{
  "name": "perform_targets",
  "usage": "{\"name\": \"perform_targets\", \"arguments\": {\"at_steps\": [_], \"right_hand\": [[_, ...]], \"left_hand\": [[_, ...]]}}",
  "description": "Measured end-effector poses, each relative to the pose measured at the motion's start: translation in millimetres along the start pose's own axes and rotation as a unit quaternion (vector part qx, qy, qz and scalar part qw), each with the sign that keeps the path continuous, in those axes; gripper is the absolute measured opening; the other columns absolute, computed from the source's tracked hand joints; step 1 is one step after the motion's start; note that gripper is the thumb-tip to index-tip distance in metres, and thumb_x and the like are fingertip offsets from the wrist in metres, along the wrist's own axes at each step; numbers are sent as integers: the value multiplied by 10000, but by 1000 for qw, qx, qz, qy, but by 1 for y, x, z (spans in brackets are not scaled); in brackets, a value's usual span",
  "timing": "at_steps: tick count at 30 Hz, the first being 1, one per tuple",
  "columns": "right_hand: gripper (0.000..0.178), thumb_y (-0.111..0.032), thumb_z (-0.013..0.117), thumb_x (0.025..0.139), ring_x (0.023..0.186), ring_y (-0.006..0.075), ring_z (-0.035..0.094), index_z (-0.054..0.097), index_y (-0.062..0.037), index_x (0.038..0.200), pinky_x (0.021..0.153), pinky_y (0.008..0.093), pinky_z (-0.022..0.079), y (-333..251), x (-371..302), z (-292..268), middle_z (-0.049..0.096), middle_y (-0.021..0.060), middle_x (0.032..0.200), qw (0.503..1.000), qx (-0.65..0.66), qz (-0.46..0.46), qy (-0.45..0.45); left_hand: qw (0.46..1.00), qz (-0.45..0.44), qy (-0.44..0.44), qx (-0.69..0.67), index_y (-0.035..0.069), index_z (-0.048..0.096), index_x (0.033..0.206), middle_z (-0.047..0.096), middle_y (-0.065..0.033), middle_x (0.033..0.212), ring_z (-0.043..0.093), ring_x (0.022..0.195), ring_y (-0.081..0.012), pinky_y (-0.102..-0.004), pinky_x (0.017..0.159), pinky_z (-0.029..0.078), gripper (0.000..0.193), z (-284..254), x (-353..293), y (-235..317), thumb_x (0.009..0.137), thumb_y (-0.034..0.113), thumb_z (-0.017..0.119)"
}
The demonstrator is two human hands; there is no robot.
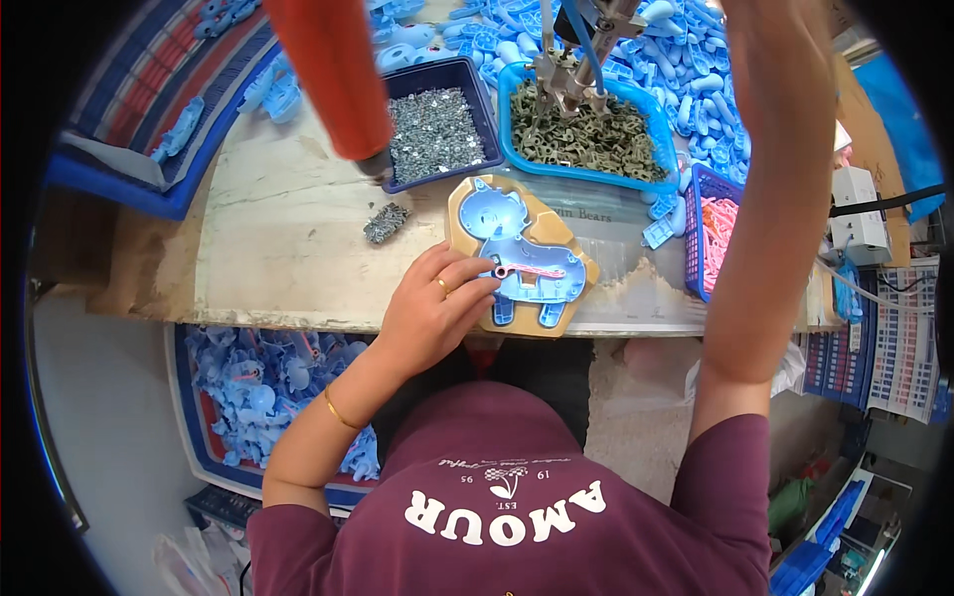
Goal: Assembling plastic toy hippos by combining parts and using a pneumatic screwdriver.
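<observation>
left hand (435,298): fingers bent, pressing blue toy shell (522,260) in tan holder (576,266) on tabletop (288,248) | right hand: raised, cut off at top edge, grip cannot be told

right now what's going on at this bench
A person sits at a worn workbench assembling blue plastic toy parts. The left hand presses its fingertips on a blue animal-shaped shell lying in a tan jig, next to a pink piece laid on the shell. The right arm reaches up past the top edge, so its hand is out of view. Behind the jig stand a tray of small screws and a blue basket of olive-green parts.
</observation>
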State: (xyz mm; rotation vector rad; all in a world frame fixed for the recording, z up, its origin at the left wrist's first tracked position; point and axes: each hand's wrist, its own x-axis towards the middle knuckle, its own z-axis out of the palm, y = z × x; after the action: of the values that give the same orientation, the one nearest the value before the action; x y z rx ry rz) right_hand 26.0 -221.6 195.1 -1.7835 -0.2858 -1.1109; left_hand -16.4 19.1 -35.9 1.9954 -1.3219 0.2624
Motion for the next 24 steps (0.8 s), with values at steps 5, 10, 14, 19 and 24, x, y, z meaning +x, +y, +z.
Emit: {"name": "perform_targets", "arguments": {"at_steps": [5, 10, 14, 19, 24], "right_hand": [[603, -366, 734, 932, 935, 96, 644, 547, 19, 1357, 827, 221, 495, 25, 34, -3, 687, 41, 1035, 973, 49, 63, -218], [640, -108, 663, 768, 679, 108, 520, 470, 68, 1353, 657, 201, 425, -10, -18, 21, 529, 17, 806, 946, 242, 162, -145], [211, -35, 509, 1022, 908, 211, 692, 637, 46, 1168, 795, 368, 594, 46, -66, 3, 667, 162, 1069, 948, 148, -183, -214], [370, -118, 656, 867, 765, 188, 637, 565, 12, 1201, 677, 309, 533, -6, -75, 22, 629, 110, 873, 925, 264, 212, -173], [527, 13, 689, 771, 560, 128, 585, 454, 40, 1242, 555, 260, 474, 58, -79, 49, 610, 75, 702, 815, 522, -153, -200]], "left_hand": [[1000, -18, 10, 8, 77, 690, 1081, 675, -86, 1180, 624, 1078, -295, -476, 1029, 473, 281, -2, -6, 2, 807, 74, 753], [1000, -7, 11, -5, 102, 691, 1110, 641, -97, 1254, 603, 1116, -300, -471, 1021, 479, 346, 4, -4, 3, 775, 92, 776], [999, 8, -11, 31, 143, 675, 1116, 591, -76, 1303, 554, 1206, -294, -482, 1063, 455, 330, 11, -9, 1, 804, 166, 778], [998, 12, -19, 60, 157, 679, 1112, 578, -80, 1321, 535, 1239, -301, -488, 1081, 439, 307, 15, -10, 0, 820, 195, 767], [997, 22, -22, 64, 165, 691, 1095, 588, -87, 1289, 537, 1245, -310, -487, 1082, 436, 289, 18, -8, 1, 818, 208, 762]]}}
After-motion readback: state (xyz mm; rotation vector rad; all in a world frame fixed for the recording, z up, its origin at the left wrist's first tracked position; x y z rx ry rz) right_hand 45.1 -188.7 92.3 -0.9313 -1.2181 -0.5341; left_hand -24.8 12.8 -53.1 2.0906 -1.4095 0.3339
